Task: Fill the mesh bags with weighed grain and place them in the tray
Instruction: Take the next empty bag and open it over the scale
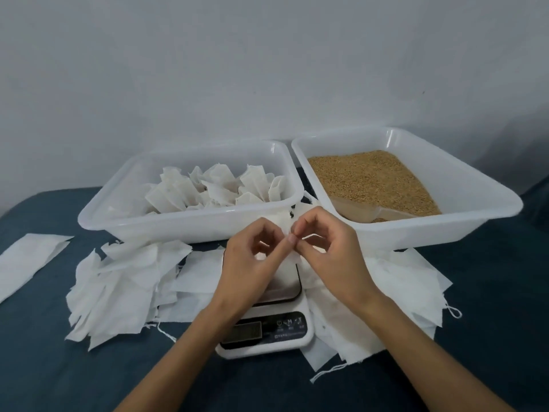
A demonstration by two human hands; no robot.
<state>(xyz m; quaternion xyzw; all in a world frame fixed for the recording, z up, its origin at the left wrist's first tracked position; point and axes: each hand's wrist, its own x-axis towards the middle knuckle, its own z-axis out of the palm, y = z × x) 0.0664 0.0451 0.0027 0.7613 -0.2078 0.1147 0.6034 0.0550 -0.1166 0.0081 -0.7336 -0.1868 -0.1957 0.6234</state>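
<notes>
Both hands are up over the small white digital kitchen scale (267,325), working on one thin white mesh bag (285,224) held between them. The left hand (252,257) and the right hand (329,254) have their fingers curled in, fingertips meeting at the bag's top edge and pinching it. Whether they hold the fabric itself or its drawstring is too small to tell from where I stand, and I cannot see if grain is already inside.

My guess is that this is the handling step on a single bag, either spreading its mouth to take grain or drawing it closed.

Behind the hands on the left sits a white translucent plastic tray (98,209) with a cluster of filled, gathered white bags (214,188) standing in it, so a good part of the job looks done. On the right, a second white plastic tray (475,185) holds the tan loose grain (371,176), with a clear plastic scoop (365,209) lying at its near edge. Flat empty mesh bags (124,286) lie heaped on the dark blue cloth-covered counter (44,367) on both sides of the scale, and one more lies apart at the far left.

If the bag is empty, the next move calls for a hand freed to take the scoop while the other keeps the mouth open over the scale. If full, it needs the string pulled tight and the bag lifted into the left tray.
</notes>
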